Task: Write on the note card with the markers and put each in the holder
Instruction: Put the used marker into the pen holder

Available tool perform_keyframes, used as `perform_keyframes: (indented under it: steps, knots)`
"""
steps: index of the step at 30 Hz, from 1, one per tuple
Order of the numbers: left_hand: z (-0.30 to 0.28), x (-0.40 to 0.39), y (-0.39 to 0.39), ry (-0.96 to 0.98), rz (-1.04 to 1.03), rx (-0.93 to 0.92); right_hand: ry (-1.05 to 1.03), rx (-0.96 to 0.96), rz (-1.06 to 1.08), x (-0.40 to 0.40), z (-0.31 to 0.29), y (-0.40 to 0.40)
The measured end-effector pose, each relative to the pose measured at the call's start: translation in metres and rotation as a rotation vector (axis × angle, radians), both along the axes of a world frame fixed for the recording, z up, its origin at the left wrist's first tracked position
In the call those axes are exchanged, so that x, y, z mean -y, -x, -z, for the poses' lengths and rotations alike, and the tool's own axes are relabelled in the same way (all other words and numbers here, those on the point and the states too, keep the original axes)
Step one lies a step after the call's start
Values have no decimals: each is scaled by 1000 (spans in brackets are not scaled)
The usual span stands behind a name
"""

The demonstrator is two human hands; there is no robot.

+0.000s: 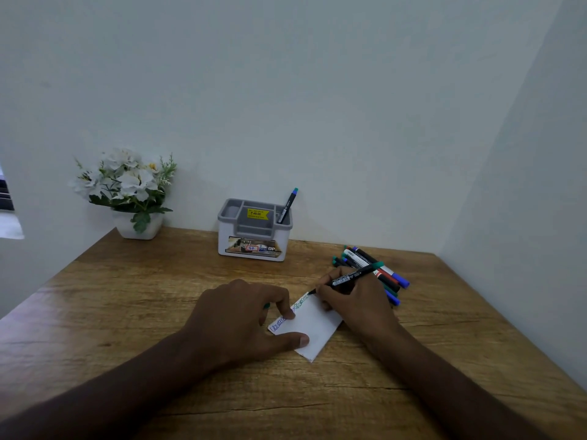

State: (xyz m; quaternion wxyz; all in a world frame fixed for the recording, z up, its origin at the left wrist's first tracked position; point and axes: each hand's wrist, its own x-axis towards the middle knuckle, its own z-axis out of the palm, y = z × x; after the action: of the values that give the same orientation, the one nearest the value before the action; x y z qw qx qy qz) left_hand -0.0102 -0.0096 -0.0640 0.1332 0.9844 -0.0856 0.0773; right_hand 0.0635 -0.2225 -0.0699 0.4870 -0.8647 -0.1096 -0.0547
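Observation:
A white note card (313, 325) lies tilted on the wooden table, with blue and green scribbles along its upper edge. My right hand (355, 300) grips a black marker with a green end (352, 276), its tip touching the card's top right corner. My left hand (241, 315) presses the card with thumb and index fingertip, and a small green cap (266, 305) peeks out from its curled fingers. The grey and white holder (254, 246) stands at the back against the wall, with one marker (287, 206) leaning in its right compartment.
A pile of several black markers (389, 274) with blue, green and red ends lies on the table just behind my right hand. A white pot of white flowers (127, 192) stands at the back left. Walls close off the back and right sides.

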Motion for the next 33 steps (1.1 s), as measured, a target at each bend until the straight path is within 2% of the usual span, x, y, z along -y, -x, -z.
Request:
perform_keyframes:
  steps: [9, 12, 14, 16, 19, 22, 25, 29, 33]
  knots:
    - [0, 1, 0, -1, -3, 1, 10, -12, 22, -1, -2, 2]
    - [-3, 3, 2, -18, 15, -15, 21, 73, 83, -5, -3, 5]
    - [-4, 4, 3, 7, 31, 0, -67, 145, 158, -4, -6, 8]
    - [-4, 3, 3, 115, 15, 65, -238, 164, 172, -1, -11, 10]
    - [-3, -1, -1, 299, -17, 196, -449, 96, 116, 3, -12, 12]
    - [3, -8, -7, 388, 21, 176, -554, 7, 63, 0, -11, 13]
    - [10, -13, -11, 462, 110, 101, -590, -47, -8, -1, -14, 15]
    - [13, -18, -19, 458, 93, 209, -556, -59, -58, -2, -13, 17]
    - [16, -19, -23, 441, 90, 223, -530, -104, -101, -2, -12, 19]
